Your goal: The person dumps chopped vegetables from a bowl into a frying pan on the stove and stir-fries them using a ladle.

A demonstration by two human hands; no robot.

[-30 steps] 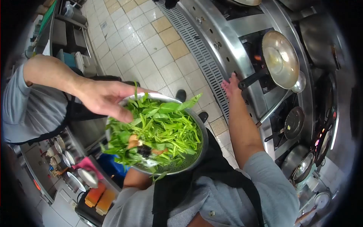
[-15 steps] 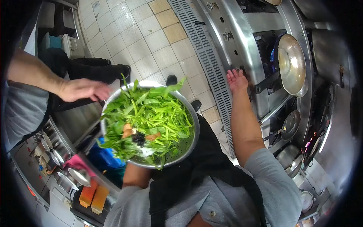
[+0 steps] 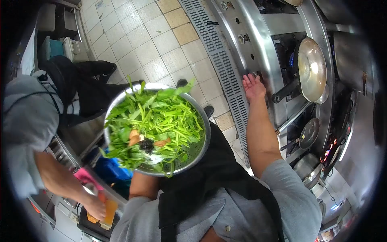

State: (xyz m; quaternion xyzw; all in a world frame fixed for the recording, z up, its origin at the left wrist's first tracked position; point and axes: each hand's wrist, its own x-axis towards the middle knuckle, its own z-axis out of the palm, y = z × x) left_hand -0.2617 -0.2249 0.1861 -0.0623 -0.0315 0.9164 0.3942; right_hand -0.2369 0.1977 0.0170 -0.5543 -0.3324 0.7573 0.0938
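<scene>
A metal colander point(image 3: 206, 135) full of cut leafy greens point(image 3: 161, 121) is held up in front of me. On the greens lie a dark clump point(image 3: 146, 145), some white powder or grains point(image 3: 155, 158) and brownish pieces point(image 3: 134, 137). My left forearm point(image 3: 144, 186) runs under the colander, and that hand is hidden beneath it, supporting it. At the stove's front panel, my right hand point(image 3: 254, 88) is palm up with its fingertips at a stove knob point(image 3: 258, 75). Beyond it, a wok point(image 3: 312, 70) with a dark handle sits over a blue flame point(image 3: 291, 59).
A co-worker in grey point(image 3: 30, 109) stands at left, one hand point(image 3: 95, 207) at orange containers point(image 3: 108, 213). A smaller pan point(image 3: 309, 133) and a pot point(image 3: 308, 171) stand on the stove. A floor grate point(image 3: 219, 60) runs along it. Below the colander is a blue bin point(image 3: 113, 165).
The co-worker's hand has left the colander's rim area and moved down to the orange containers. The flame under the wok looks smaller. My colander has shifted slightly left; my right hand stays at the knob.
</scene>
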